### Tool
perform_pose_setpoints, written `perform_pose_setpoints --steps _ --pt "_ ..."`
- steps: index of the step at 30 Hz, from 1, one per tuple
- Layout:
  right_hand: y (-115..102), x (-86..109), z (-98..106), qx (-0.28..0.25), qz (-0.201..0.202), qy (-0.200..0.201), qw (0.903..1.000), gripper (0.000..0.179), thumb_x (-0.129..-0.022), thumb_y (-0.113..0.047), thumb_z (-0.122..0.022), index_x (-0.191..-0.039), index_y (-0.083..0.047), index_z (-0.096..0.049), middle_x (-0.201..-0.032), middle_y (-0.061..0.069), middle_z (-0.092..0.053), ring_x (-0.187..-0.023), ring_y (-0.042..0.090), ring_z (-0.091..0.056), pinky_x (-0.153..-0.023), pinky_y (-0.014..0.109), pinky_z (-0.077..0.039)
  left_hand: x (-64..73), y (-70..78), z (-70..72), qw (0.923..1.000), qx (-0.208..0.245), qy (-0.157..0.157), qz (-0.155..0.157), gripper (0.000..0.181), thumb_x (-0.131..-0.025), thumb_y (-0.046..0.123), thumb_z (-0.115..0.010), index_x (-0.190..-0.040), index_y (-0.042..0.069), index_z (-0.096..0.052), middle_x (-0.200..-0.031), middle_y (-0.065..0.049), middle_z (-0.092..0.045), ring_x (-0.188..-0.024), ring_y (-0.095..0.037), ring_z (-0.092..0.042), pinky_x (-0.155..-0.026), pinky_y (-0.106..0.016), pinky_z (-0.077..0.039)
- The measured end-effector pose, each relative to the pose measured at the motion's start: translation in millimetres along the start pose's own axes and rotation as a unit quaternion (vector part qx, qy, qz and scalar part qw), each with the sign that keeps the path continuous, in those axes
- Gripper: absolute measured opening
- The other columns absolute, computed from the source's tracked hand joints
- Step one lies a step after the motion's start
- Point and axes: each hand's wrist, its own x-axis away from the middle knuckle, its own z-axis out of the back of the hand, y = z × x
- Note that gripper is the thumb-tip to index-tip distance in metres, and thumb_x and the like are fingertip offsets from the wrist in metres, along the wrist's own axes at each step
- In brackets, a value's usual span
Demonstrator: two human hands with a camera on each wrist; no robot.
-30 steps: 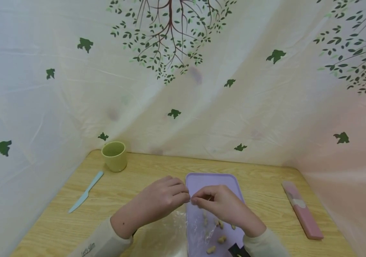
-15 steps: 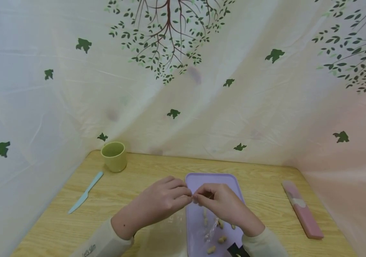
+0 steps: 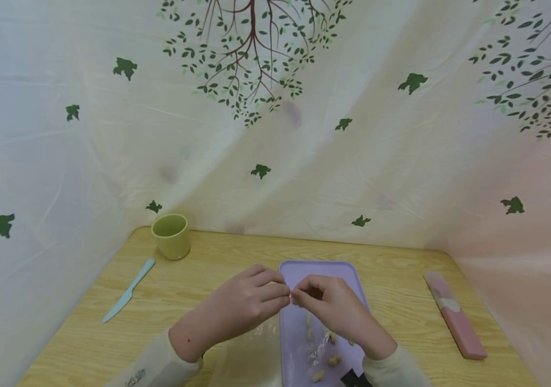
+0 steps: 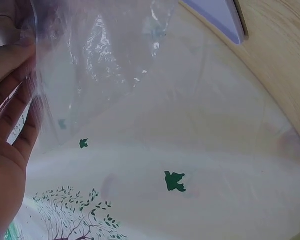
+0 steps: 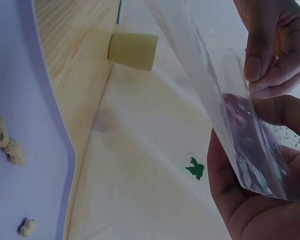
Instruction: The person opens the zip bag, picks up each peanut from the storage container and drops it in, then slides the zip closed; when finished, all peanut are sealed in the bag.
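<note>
Clear plastic bag [image 4: 105, 55] hangs directly below fingertips, film falling toward wearer. Left hand [image 3: 251, 298] and right hand [image 3: 335, 306] both pinch it along one edge — fingers curled, thumbs closed on film, tips almost meeting. Gripped edge runs crosswise from one hand to other; neither hand nearer. Bag's longer side: cannot tell, lower part blurs into background. Lilac tray [image 3: 321, 273] beneath right fingers; peanuts [image 3: 334, 360] on it, below fingertips and closer to wearer — near bag's hanging film.
</note>
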Motion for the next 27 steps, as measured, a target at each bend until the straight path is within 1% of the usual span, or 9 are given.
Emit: perform_pose_setpoints --steps 1,4,8,10,12,15,17,20,27 --pt "0 0.0 0 0.000 0.000 0.001 1.0000 0.024 -0.106 -0.038 -0.067 -0.105 -0.018 -0.079 -0.101 0.005 -0.081 -0.085 0.001 -0.072 -0.076 0.021 -0.059 0.0 -0.1 -0.3 1.0000 -0.003 0.002 -0.003 0.017 -0.090 0.010 -0.085 -0.105 0.015 -0.080 -0.108 0.008 -0.078 -0.103 -0.009 -0.071 -0.094 -0.027 -0.059" --pt "1 -0.1 -1 0.001 0.000 0.003 1.0000 0.024 -0.106 -0.038 -0.068 -0.105 -0.017 -0.079 -0.100 0.005 -0.081 -0.085 0.006 -0.073 -0.076 0.021 -0.058 0.5 -0.1 -1.5 0.9998 -0.014 0.006 -0.012 0.019 -0.088 0.010 -0.087 -0.105 0.015 -0.080 -0.108 0.009 -0.079 -0.102 -0.009 -0.071 -0.094 -0.027 -0.059" --pt "2 -0.1 -2 -0.004 -0.008 0.005 0.9999 0.022 -0.106 -0.037 -0.068 -0.104 -0.018 -0.079 -0.099 0.003 -0.081 -0.088 0.014 -0.075 -0.076 0.022 -0.058 1.3 0.8 -2.7 0.9997 -0.018 0.007 -0.016 0.018 -0.089 0.010 -0.086 -0.106 0.015 -0.080 -0.107 0.008 -0.078 -0.102 -0.009 -0.071 -0.094 -0.027 -0.058" --pt "1 0.4 -3 -0.010 -0.010 0.005 0.9999 0.022 -0.106 -0.037 -0.069 -0.104 -0.018 -0.079 -0.100 0.003 -0.081 -0.089 0.015 -0.075 -0.076 0.022 -0.059 1.7 1.4 -2.8 0.9997 -0.014 0.006 -0.016 0.013 -0.094 0.009 -0.081 -0.106 0.015 -0.080 -0.107 0.008 -0.078 -0.102 -0.009 -0.071 -0.094 -0.026 -0.058" --pt "1 0.6 -3 -0.011 -0.011 0.008 0.9998 0.023 -0.105 -0.038 -0.068 -0.104 -0.018 -0.079 -0.101 0.003 -0.081 -0.089 0.013 -0.075 -0.076 0.022 -0.059 2.1 1.5 -3.1 0.9998 -0.012 0.006 -0.017 0.011 -0.101 0.008 -0.072 -0.105 0.015 -0.080 -0.108 0.008 -0.078 -0.102 -0.009 -0.071 -0.093 -0.026 -0.058" --pt "1 0.8 -4 -0.001 0.001 0.014 0.9999 0.024 -0.106 -0.039 -0.068 -0.104 -0.018 -0.079 -0.100 0.001 -0.081 -0.088 0.008 -0.073 -0.076 0.022 -0.058 2.4 0.9 -4.2 0.9997 -0.011 0.010 -0.021 0.024 -0.110 0.007 -0.058 -0.104 0.015 -0.080 -0.108 0.007 -0.079 -0.101 -0.009 -0.071 -0.092 -0.025 -0.059" --pt "0 0.4 -4 0.010 0.005 0.021 0.9997 0.024 -0.106 -0.039 -0.068 -0.103 -0.019 -0.079 -0.099 -0.002 -0.081 -0.088 0.004 -0.072 -0.076 0.022 -0.058 2.6 0.0 -5.7 0.9994 -0.016 0.016 -0.025 0.029 -0.112 0.006 -0.053 -0.104 0.014 -0.080 -0.108 0.007 -0.079 -0.101 -0.010 -0.072 -0.092 -0.025 -0.059" --pt "-1 -0.2 -4 0.017 0.010 0.028 0.9994 0.022 -0.106 -0.038 -0.068 -0.103 -0.019 -0.079 -0.099 -0.004 -0.080 -0.089 0.001 -0.071 -0.078 0.021 -0.058 2.6 -1.8 -8.0 0.9990 -0.020 0.025 -0.030 0.028 -0.111 0.005 -0.054 -0.104 0.012 -0.080 -0.108 0.006 -0.080 -0.101 -0.011 -0.072 -0.093 -0.025 -0.059" --pt "-1 -2.2 -7 0.024 0.008 0.037 0.9990 0.021 -0.106 -0.037 -0.067 -0.105 -0.019 -0.079 -0.099 -0.006 -0.080 -0.093 0.003 -0.073 -0.085 0.022 -0.059 4.4 -4.5 -12.4 0.9981 -0.022 0.044 -0.039 0.024 -0.110 0.007 -0.056 -0.104 0.011 -0.079 -0.109 0.004 -0.081 -0.101 -0.012 -0.073 -0.091 -0.026 -0.060"
